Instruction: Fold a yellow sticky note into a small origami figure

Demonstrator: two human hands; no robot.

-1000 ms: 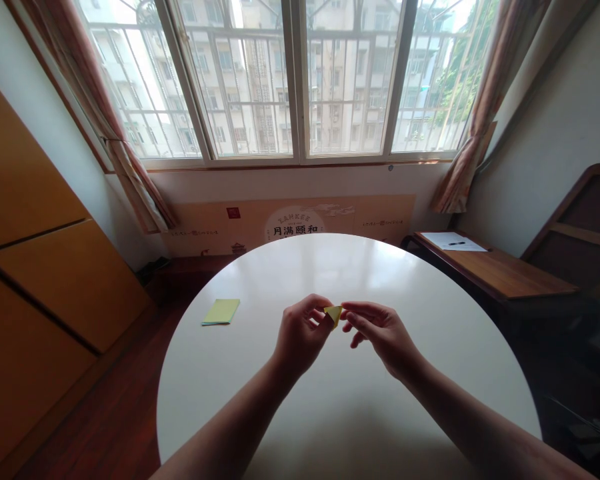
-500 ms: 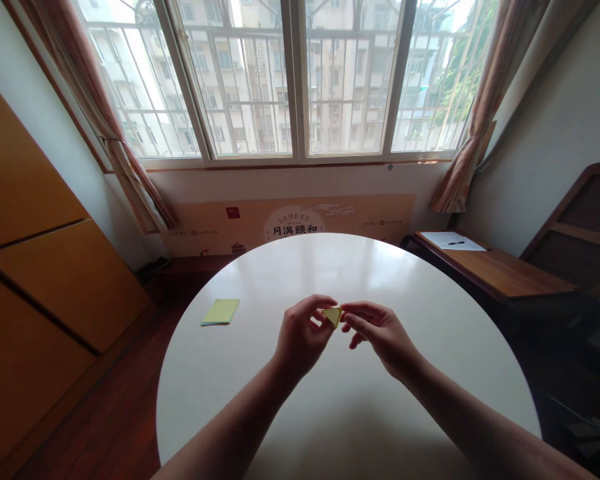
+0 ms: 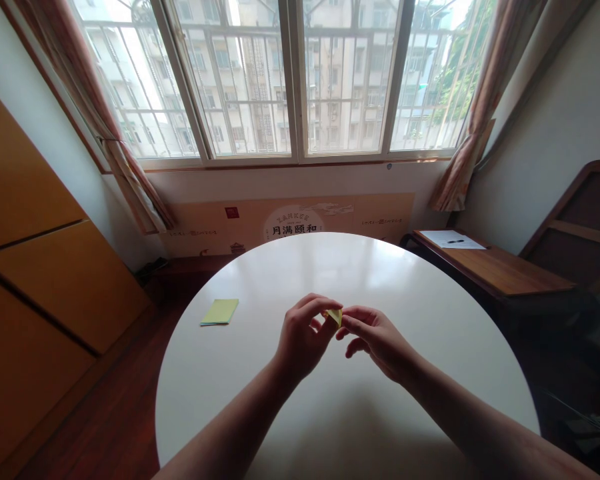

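Note:
A small folded piece of yellow paper (image 3: 336, 316) is held up over the middle of the round white table. My left hand (image 3: 304, 333) pinches it from the left, with fingers curled over its top and the thumb below. From the right, the thumb and forefinger of my right hand (image 3: 375, 339) close on its edge, while the other fingers curl loosely beneath. Fingers cover part of the paper, so its full folded shape is hidden. A pad of yellow-green sticky notes (image 3: 220, 311), with a bluish lower edge, lies left of my hands.
The round white table (image 3: 220, 393) fills the middle. To the right stands a wooden side table (image 3: 520, 267) bearing a sheet of paper (image 3: 447, 239) and a pen. Orange cabinets (image 3: 55, 287) are on the left, a barred window beyond.
The folded paper has tilted between my fingers and shows a narrower side. My right hand has shifted slightly left, its thumb and forefinger now on the paper's edge.

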